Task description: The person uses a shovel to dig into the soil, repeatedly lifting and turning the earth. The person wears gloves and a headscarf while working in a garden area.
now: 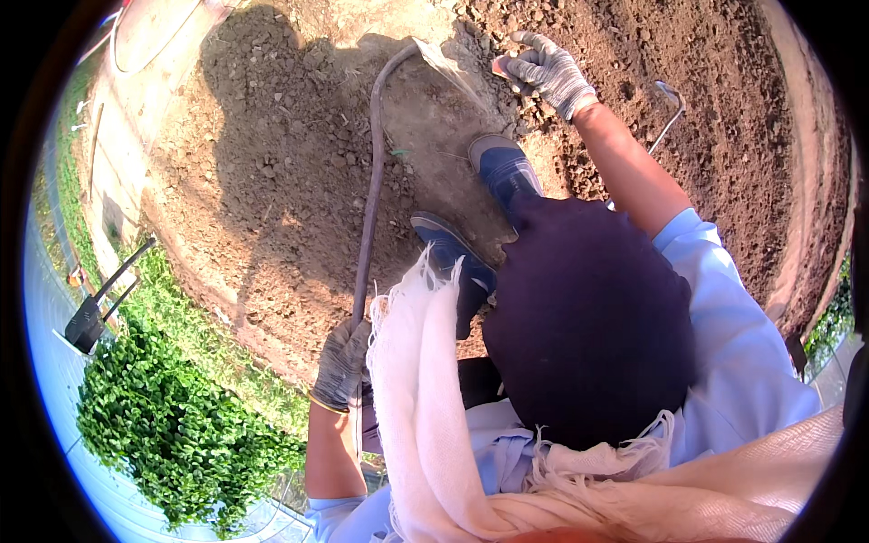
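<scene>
My left hand point(341, 365), in a grey knitted glove, is closed around a brownish hose point(372, 183) at the lower left. From there the hose runs up to a bend near the top, where water point(445, 68) seems to come from its end onto the soil. My right hand point(545, 68), gloved alike, is stretched out over the dark soil at the top, right of the hose's end. Its fingers are curled around a small reddish thing point(501, 66), too little shown to name.
Tilled dark soil point(719, 156) lies to the right, with a thin bent metal tool point(669, 112) on it behind my right forearm. My shoes point(506, 170) stand on damp ground. A leafy green bush point(176, 427) and a black object with bars point(87, 324) are at the left.
</scene>
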Available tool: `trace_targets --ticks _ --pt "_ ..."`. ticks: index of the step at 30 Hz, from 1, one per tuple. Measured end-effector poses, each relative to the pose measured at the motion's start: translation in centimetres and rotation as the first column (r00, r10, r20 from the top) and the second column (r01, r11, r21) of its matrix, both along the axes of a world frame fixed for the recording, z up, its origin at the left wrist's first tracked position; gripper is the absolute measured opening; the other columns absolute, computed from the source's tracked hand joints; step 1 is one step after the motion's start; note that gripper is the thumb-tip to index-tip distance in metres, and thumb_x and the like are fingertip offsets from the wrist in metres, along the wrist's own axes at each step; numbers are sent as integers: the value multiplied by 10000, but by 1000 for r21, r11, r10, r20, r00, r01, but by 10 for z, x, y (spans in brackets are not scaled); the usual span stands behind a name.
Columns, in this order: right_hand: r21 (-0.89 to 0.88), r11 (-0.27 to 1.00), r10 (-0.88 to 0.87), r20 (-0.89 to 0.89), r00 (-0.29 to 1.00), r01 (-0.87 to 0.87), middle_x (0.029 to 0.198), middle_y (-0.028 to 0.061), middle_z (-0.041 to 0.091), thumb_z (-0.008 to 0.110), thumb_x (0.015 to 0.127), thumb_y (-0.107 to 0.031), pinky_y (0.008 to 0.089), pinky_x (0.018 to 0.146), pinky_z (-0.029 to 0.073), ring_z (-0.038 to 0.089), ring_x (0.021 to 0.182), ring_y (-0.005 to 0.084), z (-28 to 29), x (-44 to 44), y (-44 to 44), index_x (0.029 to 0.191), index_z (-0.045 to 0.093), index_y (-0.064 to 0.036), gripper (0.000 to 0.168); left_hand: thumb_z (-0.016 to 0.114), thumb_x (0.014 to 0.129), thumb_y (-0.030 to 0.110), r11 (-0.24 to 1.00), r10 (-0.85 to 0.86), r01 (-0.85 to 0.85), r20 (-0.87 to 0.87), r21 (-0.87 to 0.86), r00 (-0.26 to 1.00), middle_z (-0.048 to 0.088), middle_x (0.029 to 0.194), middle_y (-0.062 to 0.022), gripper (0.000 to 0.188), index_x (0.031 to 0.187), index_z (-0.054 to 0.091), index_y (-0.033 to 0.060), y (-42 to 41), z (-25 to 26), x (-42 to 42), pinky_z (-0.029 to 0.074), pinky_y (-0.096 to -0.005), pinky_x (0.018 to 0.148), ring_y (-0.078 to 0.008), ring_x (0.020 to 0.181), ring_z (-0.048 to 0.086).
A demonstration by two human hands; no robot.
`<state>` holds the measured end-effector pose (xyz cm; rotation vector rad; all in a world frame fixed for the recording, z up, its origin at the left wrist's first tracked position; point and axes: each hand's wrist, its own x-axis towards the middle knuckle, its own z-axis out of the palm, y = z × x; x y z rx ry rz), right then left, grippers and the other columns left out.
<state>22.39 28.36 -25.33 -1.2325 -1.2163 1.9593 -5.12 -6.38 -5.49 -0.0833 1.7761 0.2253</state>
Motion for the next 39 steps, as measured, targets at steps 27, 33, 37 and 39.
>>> trace_targets --ticks 27,33,37,39 --pt "126 992 15 -59 998 -8 787 22 630 633 849 -112 224 656 468 569 712 83 -2 -23 9 872 598 -29 93 523 915 344 971 -137 182 -263 155 955 614 802 -26 325 1008 600 42 52 10 53 477 -229 591 -97 655 551" --pt "174 965 178 112 978 -196 782 -4 623 618 869 -171 218 636 445 539 695 57 8 -29 10 957 628 -32 164 509 929 338 827 419 -509 341 239 841 573 888 13 341 1140 560 74 -11 -29 23 442 -189 616 -51 727 508" --pt "175 951 208 256 944 -257 751 -7 622 627 864 -210 233 623 445 533 680 61 3 -21 6 944 646 -37 191 483 949 279 927 -33 -9 104 375 994 564 883 25 313 1155 548 52 -7 -26 21 404 -170 575 -34 717 489" --pt "183 943 216 298 930 -278 760 23 648 648 846 -216 266 663 457 546 701 86 0 -18 7 931 659 -21 213 477 951 261 925 29 -63 98 374 995 567 891 21 306 1164 543 51 -2 -22 26 407 -177 580 -39 724 489"
